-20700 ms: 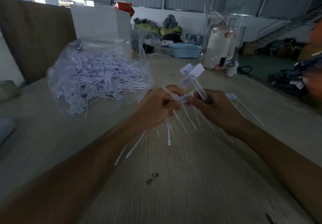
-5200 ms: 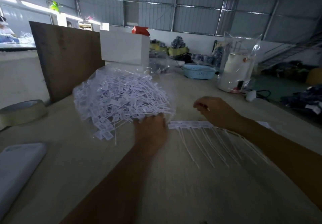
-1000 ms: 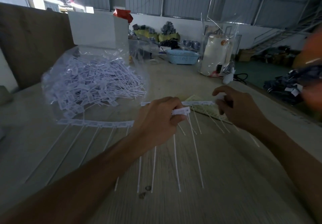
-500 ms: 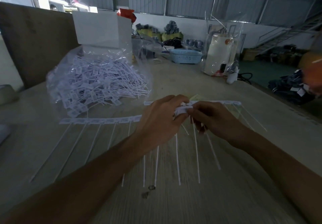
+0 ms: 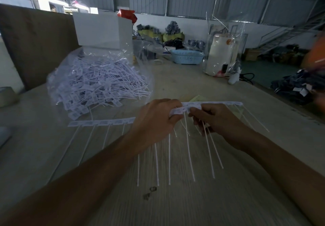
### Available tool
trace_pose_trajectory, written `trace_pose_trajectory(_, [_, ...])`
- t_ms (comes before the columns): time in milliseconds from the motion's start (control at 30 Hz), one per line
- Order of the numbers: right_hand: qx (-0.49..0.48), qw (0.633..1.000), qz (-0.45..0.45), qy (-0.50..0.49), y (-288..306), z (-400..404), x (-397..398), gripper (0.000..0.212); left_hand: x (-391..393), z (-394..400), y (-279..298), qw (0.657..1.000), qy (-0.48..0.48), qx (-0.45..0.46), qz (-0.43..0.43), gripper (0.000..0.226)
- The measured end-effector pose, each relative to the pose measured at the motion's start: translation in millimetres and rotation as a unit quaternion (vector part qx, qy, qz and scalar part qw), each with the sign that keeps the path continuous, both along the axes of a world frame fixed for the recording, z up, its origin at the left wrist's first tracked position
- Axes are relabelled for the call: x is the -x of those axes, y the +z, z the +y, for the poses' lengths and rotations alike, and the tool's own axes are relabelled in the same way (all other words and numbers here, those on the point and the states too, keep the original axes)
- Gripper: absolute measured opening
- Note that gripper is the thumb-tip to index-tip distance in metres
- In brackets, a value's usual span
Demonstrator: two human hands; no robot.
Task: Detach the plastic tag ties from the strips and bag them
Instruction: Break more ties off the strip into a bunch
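Tag ties, loose, fill the clear bag (image 5: pixel 98 78) toward the table's (image 5: pixel 175 204) far left edge. Left hand (image 5: pixel 156 122) and right hand (image 5: pixel 216 120) pinch one strip (image 5: pixel 181 110) mid-table. Light, flexible, probably snap-off; best gripped at the flat heads.

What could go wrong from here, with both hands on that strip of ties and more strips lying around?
The left hand and right hand pinch the held strip close together; a hard pull might snap a tie's thin tail rather than free it cleanly. Its long tails hang over the table and could tangle with the strip at left. The bag lies open toward the hands, so a careless reach might spill ties.
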State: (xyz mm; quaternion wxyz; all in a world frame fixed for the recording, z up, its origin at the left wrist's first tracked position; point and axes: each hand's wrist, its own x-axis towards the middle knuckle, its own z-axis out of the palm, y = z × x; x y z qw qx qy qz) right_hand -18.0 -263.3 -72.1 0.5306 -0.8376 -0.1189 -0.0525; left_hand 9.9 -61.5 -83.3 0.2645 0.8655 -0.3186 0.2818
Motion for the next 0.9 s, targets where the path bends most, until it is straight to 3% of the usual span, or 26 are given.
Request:
trace_pose_trajectory(400, [0.106, 0.984, -0.144, -0.001, 3, -6, 1, 0.01, 4, -4, -2, 0.997, 0.028, -0.063, 0.029, 0.021])
trace_pose_trajectory(633, [0.124, 0.978, -0.168, 0.008, 3, -6, 2, 0.009, -3, -4, -7, 0.998, -0.018, -0.019, 0.058, 0.02])
trace_pose_trajectory(900, [0.187, 0.96, -0.206, -0.004, 5, -7, 2, 0.011, -10, -7, -12, 0.98, -0.088, 0.066, 0.166, 0.036])
